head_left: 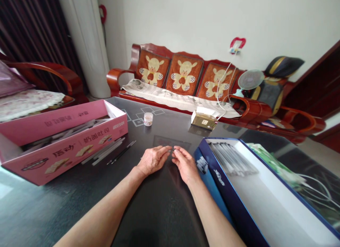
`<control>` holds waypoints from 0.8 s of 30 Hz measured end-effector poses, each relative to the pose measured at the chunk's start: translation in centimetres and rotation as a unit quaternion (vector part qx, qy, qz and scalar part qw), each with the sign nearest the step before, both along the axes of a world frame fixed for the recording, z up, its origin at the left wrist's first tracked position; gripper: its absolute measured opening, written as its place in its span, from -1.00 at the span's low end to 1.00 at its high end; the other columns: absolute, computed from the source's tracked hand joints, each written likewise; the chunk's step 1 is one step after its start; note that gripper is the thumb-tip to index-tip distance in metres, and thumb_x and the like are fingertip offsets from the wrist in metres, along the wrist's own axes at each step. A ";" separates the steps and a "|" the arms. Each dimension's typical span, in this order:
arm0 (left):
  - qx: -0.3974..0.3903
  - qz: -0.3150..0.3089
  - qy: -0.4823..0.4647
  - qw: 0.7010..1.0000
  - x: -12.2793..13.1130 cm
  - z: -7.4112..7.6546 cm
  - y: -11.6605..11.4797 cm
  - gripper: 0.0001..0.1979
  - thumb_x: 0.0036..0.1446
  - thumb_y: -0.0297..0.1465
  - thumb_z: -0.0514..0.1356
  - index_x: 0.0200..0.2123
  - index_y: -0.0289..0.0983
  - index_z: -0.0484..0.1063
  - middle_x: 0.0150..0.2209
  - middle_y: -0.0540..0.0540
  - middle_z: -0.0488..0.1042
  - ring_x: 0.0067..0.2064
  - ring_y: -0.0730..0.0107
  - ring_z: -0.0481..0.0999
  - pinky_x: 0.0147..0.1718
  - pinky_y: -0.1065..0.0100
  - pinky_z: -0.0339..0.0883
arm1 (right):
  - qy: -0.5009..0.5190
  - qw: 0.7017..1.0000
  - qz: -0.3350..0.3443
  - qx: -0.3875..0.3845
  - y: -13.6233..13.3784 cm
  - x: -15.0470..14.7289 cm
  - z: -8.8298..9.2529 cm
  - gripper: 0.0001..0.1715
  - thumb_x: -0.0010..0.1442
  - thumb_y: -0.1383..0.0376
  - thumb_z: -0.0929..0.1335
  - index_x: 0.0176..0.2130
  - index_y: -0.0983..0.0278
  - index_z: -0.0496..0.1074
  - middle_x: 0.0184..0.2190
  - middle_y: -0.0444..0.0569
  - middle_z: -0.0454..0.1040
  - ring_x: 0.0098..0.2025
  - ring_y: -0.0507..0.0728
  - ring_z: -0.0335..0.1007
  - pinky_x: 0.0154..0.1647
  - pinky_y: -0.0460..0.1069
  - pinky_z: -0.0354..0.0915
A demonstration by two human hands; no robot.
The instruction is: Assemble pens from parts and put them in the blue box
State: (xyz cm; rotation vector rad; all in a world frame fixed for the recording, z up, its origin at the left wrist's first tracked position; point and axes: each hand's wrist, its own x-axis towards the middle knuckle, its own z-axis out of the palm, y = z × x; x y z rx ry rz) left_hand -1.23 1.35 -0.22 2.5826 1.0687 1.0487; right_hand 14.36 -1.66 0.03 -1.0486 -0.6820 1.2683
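Okay, left hand and right hand nearly meet, fingers bent, grip I can't tell | slim rods already rowed in blue box | pale tubes, dark sticks beside pink box, I'd judge unhandled

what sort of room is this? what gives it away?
Most likely a home living room: a carved wooden sofa against the wall, cartoon-animal cushions lined along its back, and a dark curtain on the left.
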 end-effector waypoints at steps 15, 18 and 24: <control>-0.005 0.009 0.040 0.999 -0.1 0.2 -0.1 -0.69 0.27 -0.34 -0.03 0.02 -0.21 0.35 -0.33 -0.05 0.48 -0.37 0.43 0.49 -0.41 0.48 0.29 | -0.092 0.995 0.018 0.023 0.2 0.3 -0.8 -0.64 -0.12 0.18 0.48 -0.26 0.25 0.54 -0.36 -0.08 0.53 -0.30 0.07 0.42 -0.34 -0.08 0.32; -0.009 0.010 0.045 0.999 -0.1 0.1 -0.1 -0.69 0.27 -0.33 -0.03 0.02 -0.20 0.34 -0.33 -0.05 0.48 -0.37 0.43 0.49 -0.41 0.48 0.29 | -0.101 0.994 0.020 0.023 0.2 0.3 -0.7 -0.64 -0.12 0.18 0.48 -0.26 0.24 0.54 -0.35 -0.07 0.53 -0.30 0.08 0.42 -0.35 -0.07 0.33; -0.016 0.009 0.050 0.999 -0.1 0.3 -0.2 -0.70 0.27 -0.32 -0.04 -0.01 -0.21 0.35 -0.34 -0.05 0.48 -0.35 0.44 0.49 -0.40 0.49 0.29 | -0.164 0.985 0.023 0.042 0.1 0.4 -0.6 -0.65 -0.08 0.17 0.45 -0.25 0.26 0.54 -0.35 -0.08 0.54 -0.31 0.09 0.43 -0.32 -0.05 0.35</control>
